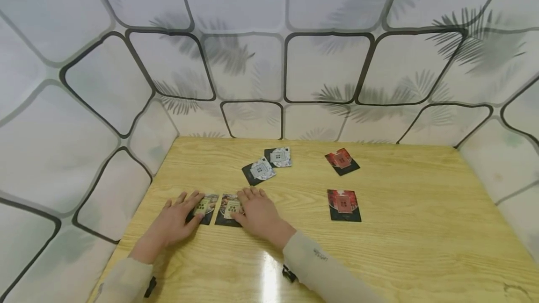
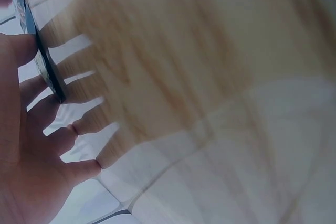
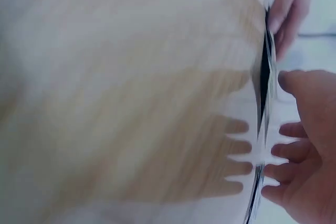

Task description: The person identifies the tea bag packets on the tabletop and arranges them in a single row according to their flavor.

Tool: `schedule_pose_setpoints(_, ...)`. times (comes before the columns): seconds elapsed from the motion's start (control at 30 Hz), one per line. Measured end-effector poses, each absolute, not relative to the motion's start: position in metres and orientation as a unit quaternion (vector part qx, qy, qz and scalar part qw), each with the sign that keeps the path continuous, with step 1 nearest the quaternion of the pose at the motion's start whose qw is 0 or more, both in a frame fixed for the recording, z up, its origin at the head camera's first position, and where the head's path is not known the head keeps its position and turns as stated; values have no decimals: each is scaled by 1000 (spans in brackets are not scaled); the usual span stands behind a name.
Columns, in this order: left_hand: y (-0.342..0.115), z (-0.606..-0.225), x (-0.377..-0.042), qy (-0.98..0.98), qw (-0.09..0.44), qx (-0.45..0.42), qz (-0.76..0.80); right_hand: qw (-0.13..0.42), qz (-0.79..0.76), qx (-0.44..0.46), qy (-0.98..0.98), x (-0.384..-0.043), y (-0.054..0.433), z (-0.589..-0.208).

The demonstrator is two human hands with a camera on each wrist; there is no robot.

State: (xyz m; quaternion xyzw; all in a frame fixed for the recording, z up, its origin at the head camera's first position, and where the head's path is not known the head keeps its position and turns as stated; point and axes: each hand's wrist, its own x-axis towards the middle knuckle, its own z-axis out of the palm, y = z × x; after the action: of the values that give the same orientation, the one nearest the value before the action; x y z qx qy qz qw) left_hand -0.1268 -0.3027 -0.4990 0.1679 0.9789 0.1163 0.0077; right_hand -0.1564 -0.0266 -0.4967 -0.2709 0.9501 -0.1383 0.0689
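Two flat square packets with yellow labels and food pictures lie side by side at the table's left. On the left packet (image 1: 207, 208) rest the fingers and thumb of my left hand (image 1: 174, 222), spread over its left part. My right hand (image 1: 262, 216) lies palm down, its thumb and fingers at the right side of the other packet (image 1: 226, 210). In the left wrist view, a packet (image 2: 51, 74) shows edge-on beside the thumb, with the other fingers extended. The right wrist view has the right hand (image 3: 310, 145) with straight fingers close to the thin packets (image 3: 265, 80).
Behind the hands lie two grey-and-black packets, one (image 1: 258, 171) nearer and one (image 1: 280, 157) overlapping it. To the right are two red-and-black packets, a tilted one (image 1: 342, 161) farther back and a straight one (image 1: 344, 205) nearer. Patterned walls (image 1: 252, 120) border the wooden table (image 1: 417, 214).
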Motion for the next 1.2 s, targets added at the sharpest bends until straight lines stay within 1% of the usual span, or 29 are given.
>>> schedule_pose_setpoints(0.3,-302,-495,-124,978,16,164,125,70,-189,-300,932,-159,39,-497)
schedule_pose_setpoints(0.73,-301,-496,-123,978,16,164,126,39,-205,-246,946,-157,110,-492)
schedule_pose_setpoints(1.2,-301,-497,-123,979,15,160,124,-1,-219,-216,952,-151,176,-495)
